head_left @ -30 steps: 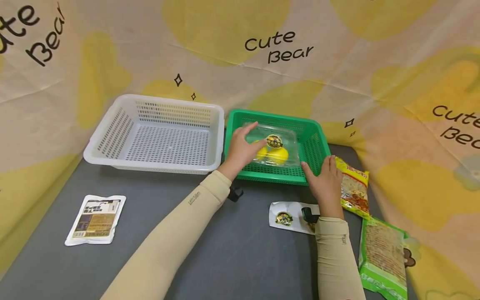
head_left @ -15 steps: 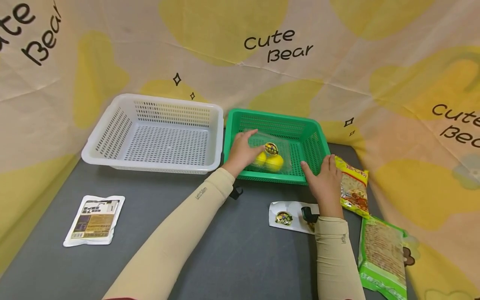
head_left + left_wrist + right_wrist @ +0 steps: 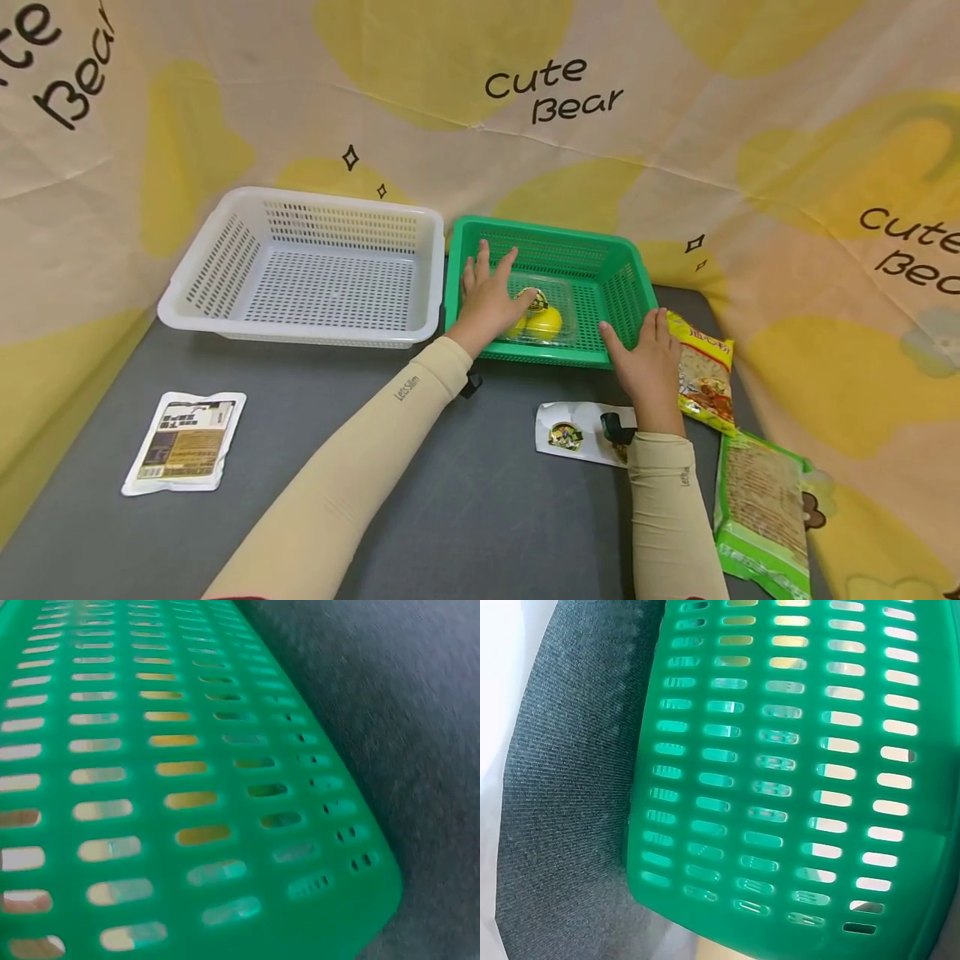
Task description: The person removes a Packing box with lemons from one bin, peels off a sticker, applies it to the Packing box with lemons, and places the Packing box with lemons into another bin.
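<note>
In the head view, a clear plastic box with yellow fruit inside and a round label lies in the green basket. My left hand is over the basket's left part with its fingers spread, overlapping the box's left side, so part of the box is hidden. My right hand is at the basket's front right corner, thumb held apart from the straight fingers, fingertips right at the rim. Both wrist views face the slotted green basket wall; yellow shows through some slots.
To the left stands a white basket. A white pouch lies at the front left. A white sheet with round stickers is near my right wrist. Beyond it lie a yellow food bag and a green-edged bag.
The clear box has gone from raised and tilted to lying lower in the green basket. My left hand has let go, its fingers now spread. My right hand has stayed put.
</note>
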Tool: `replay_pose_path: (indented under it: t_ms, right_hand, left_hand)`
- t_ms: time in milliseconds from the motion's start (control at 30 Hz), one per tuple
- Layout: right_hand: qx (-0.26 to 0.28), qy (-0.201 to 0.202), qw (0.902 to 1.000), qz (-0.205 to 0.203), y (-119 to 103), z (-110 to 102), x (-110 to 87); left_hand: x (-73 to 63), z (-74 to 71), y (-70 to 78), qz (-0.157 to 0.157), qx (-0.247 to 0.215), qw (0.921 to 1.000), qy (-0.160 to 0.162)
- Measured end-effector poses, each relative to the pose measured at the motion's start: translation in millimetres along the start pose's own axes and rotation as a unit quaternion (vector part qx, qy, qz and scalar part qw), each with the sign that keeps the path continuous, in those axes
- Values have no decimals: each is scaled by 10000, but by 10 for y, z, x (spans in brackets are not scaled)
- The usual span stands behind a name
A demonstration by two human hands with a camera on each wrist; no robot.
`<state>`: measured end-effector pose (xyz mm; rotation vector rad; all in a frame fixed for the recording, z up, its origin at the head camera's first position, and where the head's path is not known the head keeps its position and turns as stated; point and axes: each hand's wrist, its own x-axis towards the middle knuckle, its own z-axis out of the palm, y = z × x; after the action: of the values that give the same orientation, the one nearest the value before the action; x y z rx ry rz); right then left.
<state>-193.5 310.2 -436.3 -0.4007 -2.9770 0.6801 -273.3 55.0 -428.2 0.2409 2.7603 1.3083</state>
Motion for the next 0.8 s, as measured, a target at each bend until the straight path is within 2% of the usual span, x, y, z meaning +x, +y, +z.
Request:
replay_pose_path:
  t_ms: [100, 233, 333, 433, 500, 667, 800]
  right_hand:
    - [-7, -7, 10000, 0, -7, -8, 1]
    - [-11, -26, 10000, 0, -7, -19, 2]
    - [-61, -32, 10000, -14, -15, -22, 11]
    - [-114, -13, 9999, -20, -25, -35, 26]
    - [-132, -14, 9999, 17, -31, -46, 36]
    - [-281, -140, 9993, 210, -40, -89, 32]
    - [-335, -35, 9993, 150, -70, -128, 1]
  left_hand:
    - [-8, 9, 7, 160, 201, 9996, 98]
    - [-19, 2, 15, 294, 188, 9993, 147]
    - [-13, -14, 13, 704, 357, 9963, 345]
    - [-16, -32, 13, 1200, 669, 9886, 620]
    - [-38, -52, 16, 1413, 943, 9825, 764]
    - [-145, -159, -11, 1588, 1713, 9659, 1121]
    - [-254, -331, -109, 1617, 2122, 9508, 1573]
